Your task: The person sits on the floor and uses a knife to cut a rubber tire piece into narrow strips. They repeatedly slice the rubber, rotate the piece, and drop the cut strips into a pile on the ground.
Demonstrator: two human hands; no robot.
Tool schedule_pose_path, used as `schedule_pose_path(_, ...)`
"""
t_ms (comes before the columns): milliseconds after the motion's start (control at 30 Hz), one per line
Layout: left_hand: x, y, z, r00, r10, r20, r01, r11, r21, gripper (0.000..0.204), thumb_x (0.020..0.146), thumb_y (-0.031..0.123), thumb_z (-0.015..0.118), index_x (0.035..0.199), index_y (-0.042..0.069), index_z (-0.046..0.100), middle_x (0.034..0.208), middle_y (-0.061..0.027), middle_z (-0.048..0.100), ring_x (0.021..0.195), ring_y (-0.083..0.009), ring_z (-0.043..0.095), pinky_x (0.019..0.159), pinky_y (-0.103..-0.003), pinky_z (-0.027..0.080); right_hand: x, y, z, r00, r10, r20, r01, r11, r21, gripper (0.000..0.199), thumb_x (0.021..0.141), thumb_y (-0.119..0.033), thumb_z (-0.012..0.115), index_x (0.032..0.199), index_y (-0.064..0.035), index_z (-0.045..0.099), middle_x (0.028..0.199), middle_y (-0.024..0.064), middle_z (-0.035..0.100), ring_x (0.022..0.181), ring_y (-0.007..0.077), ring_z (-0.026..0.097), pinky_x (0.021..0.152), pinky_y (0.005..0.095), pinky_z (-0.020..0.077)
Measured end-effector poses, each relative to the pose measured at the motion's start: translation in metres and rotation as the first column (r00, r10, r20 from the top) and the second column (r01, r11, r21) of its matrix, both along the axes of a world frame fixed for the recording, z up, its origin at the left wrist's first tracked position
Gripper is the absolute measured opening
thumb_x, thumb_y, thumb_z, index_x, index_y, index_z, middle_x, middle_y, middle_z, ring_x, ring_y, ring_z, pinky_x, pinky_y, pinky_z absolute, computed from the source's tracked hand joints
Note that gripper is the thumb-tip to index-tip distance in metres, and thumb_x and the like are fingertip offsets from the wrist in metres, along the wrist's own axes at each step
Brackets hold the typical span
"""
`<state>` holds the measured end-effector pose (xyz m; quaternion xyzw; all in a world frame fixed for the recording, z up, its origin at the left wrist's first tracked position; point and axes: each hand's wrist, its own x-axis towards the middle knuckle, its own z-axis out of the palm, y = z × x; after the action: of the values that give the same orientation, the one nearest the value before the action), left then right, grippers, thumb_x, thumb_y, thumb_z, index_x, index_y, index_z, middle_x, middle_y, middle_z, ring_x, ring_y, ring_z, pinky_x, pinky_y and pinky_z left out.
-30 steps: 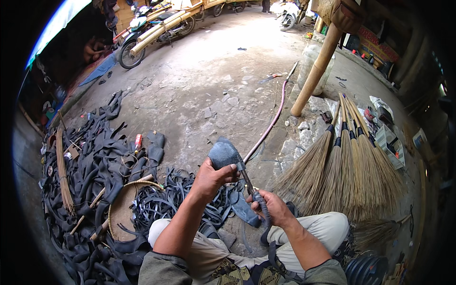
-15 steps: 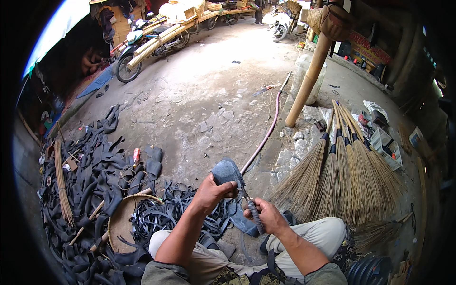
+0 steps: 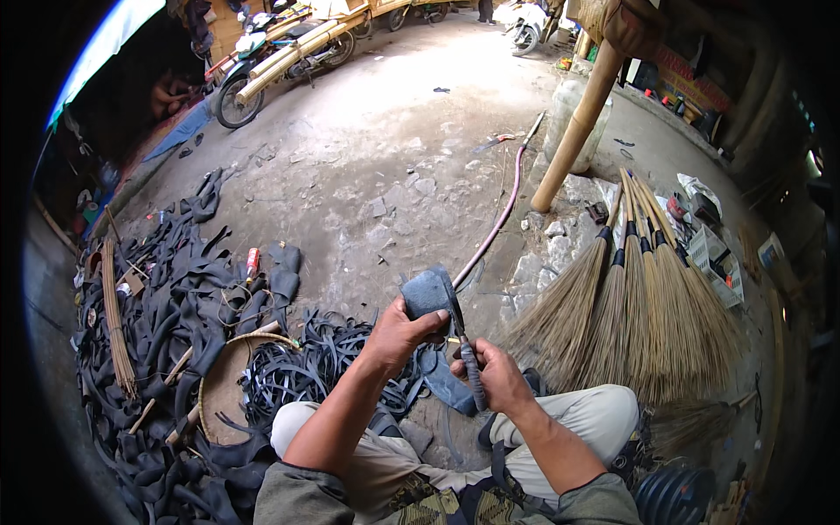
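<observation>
My left hand [image 3: 398, 337] grips a bluish-grey piece of rubber sheet [image 3: 426, 292], thumb on top, above my crossed legs. In my right hand [image 3: 501, 376] is a cutting tool with a dark wrapped handle [image 3: 473, 378]. Its dark blade [image 3: 456, 320] lies along the right edge of the sheet. Whether it is a knife or shears I cannot tell. Another grey curved piece [image 3: 446, 382] shows below my hands. Beside my left forearm lies a heap of thin black rubber strips [image 3: 297, 376].
Dark rubber scraps [image 3: 175, 341] cover the ground at left, with a stick bundle [image 3: 114, 324] and a round woven tray [image 3: 223, 385]. Straw brooms [image 3: 639, 324] fan out at right near a bamboo post [image 3: 573, 136]. A pink hose [image 3: 507, 206] crosses the ground; a motorbike [image 3: 236, 101] stands beyond.
The view has tilted slightly downward, so the background sits higher. Both hands keep their holds, and the rubber sheet's top has turned a little, with the blade still at its edge.
</observation>
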<state>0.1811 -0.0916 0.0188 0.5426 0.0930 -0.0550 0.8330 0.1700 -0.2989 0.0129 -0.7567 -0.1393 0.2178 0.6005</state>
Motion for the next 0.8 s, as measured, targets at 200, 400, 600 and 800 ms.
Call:
schedule_pose_path(200,0.005,0.005,-0.005,0.998,0.065,-0.024,-0.069,0.976,-0.208,0.041,0.091,0.011,0.076,0.125,0.001,0.055,0.106,-0.0063,0.067,0.090,-0.0156,0.066,0.085,-0.032,0.055,-0.006,0.000,0.011,1.000,0.015,0.000,-0.015,0.999,0.032,0.021,0.093,-0.019,0.075,0.103,-0.0021,0.071,0.088,0.0059,0.074,0.075,0.0095,0.066,0.067,0.0277,0.0514)
schedule_pose_path(400,0.004,0.003,-0.010,0.999,0.004,0.052,0.000,0.998,-0.065,0.046,0.091,0.011,0.077,0.129,0.001,0.054,0.111,-0.0055,0.067,0.100,-0.0160,0.065,0.091,-0.034,0.053,-0.002,0.005,0.005,0.984,-0.026,0.179,0.054,0.987,-0.148,0.034,0.092,-0.033,0.077,0.103,-0.0011,0.070,0.087,0.0095,0.075,0.076,0.0118,0.069,0.068,0.0299,0.0520)
schedule_pose_path(600,0.003,-0.004,-0.015,0.998,-0.034,0.049,0.039,0.995,-0.088,0.053,0.089,0.012,0.080,0.131,0.000,0.052,0.112,-0.0062,0.067,0.101,-0.0166,0.065,0.092,-0.034,0.053,0.000,-0.003,0.005,0.997,-0.041,0.066,0.045,0.997,-0.063,0.038,0.091,-0.036,0.078,0.105,-0.0010,0.070,0.085,0.0105,0.075,0.074,0.0129,0.070,0.068,0.0310,0.0527)
schedule_pose_path(800,0.009,0.007,-0.007,1.000,0.010,0.026,-0.003,0.960,-0.280,0.052,0.089,0.010,0.080,0.132,0.007,0.053,0.109,-0.0057,0.067,0.097,-0.0188,0.068,0.087,-0.036,0.057,-0.003,0.000,0.004,1.000,-0.018,0.014,0.017,0.999,0.039,0.038,0.091,-0.037,0.078,0.107,-0.0027,0.070,0.087,0.0101,0.076,0.077,0.0121,0.072,0.070,0.0313,0.0536)
